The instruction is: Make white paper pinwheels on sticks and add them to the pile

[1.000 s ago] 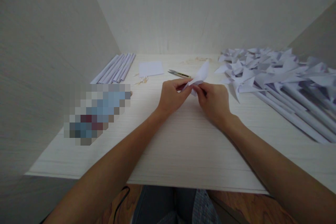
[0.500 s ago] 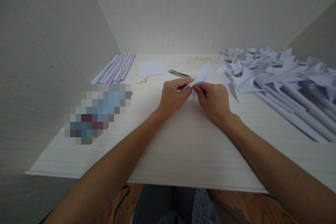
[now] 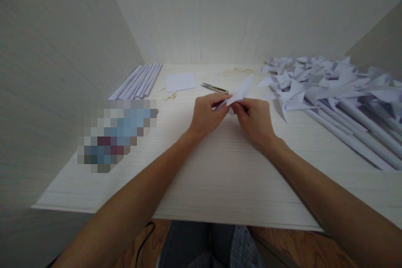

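My left hand and my right hand meet over the middle of the pale wooden table. Both pinch one small folded piece of white paper, whose pointed flap sticks up and away from my fingers. Small scissors lie just beyond my left hand. A white paper square rests further back to the left.
A heap of finished white paper pinwheels on rolled paper sticks fills the right side. Several rolled paper tubes lie at the back left beside the left wall. A blurred object sits at the left. Thin wooden bits lie near the square.
The paper's pointed flap has shifted slightly to the right between my fingers. My hands have stayed in nearly the same place.
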Motion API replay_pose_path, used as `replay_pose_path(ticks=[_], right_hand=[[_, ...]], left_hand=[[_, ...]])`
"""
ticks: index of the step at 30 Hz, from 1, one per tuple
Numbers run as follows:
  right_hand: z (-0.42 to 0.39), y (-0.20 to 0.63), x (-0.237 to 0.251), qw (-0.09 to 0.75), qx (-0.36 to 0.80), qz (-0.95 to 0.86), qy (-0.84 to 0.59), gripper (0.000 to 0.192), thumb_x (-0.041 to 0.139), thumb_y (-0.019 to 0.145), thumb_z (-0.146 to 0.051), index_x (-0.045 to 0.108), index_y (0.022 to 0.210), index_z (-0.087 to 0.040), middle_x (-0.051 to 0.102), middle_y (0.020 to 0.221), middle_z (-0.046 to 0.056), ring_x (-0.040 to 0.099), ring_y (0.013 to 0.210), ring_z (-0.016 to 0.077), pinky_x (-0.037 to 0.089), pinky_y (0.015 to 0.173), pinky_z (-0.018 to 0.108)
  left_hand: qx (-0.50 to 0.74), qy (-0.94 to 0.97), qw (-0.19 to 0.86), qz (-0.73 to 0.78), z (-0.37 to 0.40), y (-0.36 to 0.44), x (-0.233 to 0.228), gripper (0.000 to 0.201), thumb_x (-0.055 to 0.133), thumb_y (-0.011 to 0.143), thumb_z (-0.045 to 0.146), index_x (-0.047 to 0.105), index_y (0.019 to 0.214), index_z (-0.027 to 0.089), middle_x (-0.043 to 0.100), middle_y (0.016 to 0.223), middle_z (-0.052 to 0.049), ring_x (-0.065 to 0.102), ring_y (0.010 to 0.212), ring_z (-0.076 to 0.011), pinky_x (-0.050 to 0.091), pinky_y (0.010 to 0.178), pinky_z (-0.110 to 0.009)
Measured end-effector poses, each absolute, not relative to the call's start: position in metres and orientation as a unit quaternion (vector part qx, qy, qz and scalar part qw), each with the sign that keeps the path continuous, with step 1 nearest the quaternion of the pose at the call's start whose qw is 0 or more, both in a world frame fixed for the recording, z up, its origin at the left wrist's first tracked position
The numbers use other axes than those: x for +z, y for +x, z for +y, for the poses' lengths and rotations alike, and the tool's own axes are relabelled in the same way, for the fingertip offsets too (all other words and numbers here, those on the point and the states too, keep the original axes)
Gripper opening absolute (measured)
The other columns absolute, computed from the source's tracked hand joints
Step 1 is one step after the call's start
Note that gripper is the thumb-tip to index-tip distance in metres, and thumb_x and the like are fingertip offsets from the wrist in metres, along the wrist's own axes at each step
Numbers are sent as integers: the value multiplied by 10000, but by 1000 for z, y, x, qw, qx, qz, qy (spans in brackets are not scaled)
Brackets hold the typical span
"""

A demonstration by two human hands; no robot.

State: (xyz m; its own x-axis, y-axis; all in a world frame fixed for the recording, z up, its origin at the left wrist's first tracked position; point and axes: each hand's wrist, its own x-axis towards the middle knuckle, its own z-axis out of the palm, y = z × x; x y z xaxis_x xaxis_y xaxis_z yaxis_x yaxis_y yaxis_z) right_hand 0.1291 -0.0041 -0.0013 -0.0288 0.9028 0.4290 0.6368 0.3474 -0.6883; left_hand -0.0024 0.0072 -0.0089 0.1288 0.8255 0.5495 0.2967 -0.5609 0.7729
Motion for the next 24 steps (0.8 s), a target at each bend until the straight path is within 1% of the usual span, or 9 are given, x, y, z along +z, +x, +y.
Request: replay_pose_path(ticks=[5,7,9,10,11,15,17,20,24], right_hand=[[1,128,-6,459,329,-631,-532,285,468,754,-255,509,486,-167,343,371,-56,296,383,76,223,446,243],[1,128,-6,465,309,-634,-536,265,496,736,-247,515,485,-164,347,378,-55,301,397,75,215,445,241],[0,128,-5,470,267,-650,-534,234,539,703,-230,527,482,-157,404,416,-40,341,432,76,218,449,235],[-1,128,-4,475,270,-647,-531,228,547,698,-226,528,483,-155,419,428,-36,344,434,73,215,440,230],[-2,127,-2,480,302,-632,-529,236,542,706,-226,522,482,-154,411,423,-39,327,415,65,204,421,224],[-3,124,6,473,532,-488,-506,266,478,748,-166,464,483,-159,308,384,-77,164,326,30,111,335,209],[-3,123,9,472,584,-446,-487,268,471,751,-135,450,485,-160,275,376,-92,128,318,23,93,316,198],[-4,124,11,478,592,-439,-478,290,482,759,-128,449,472,-155,272,363,-97,133,312,16,99,307,183],[-2,123,7,497,551,-459,-489,314,507,766,-145,467,454,-143,329,375,-78,187,319,15,113,323,188]], left_hand=[[543,696,266,387,7,-2,-8,181,586,699,122,707,822,180,713,827,-41,638,751,-112,495,699,-222],[545,691,272,388,7,-2,-9,176,590,697,126,707,819,176,713,827,-43,638,754,-113,494,700,-222],[547,686,282,388,8,-2,-9,173,596,692,134,706,824,160,712,825,-53,640,757,-119,493,707,-227],[549,683,288,386,8,-2,-9,174,598,693,143,705,831,149,711,830,-60,641,759,-123,494,711,-233],[551,679,297,383,8,-2,-9,178,599,695,153,703,839,141,710,838,-67,641,762,-126,494,715,-238],[562,661,330,370,9,-1,-10,181,603,697,174,700,847,147,707,866,-63,639,781,-124,494,729,-240],[566,653,348,365,10,0,-11,174,610,694,182,701,842,163,706,878,-50,636,798,-119,490,744,-238],[569,635,374,365,11,1,-12,172,632,684,209,702,837,174,705,885,-37,631,808,-113,483,758,-235],[565,611,405,379,12,0,-12,179,650,670,214,702,839,182,705,866,-26,626,771,-101,480,705,-219]])
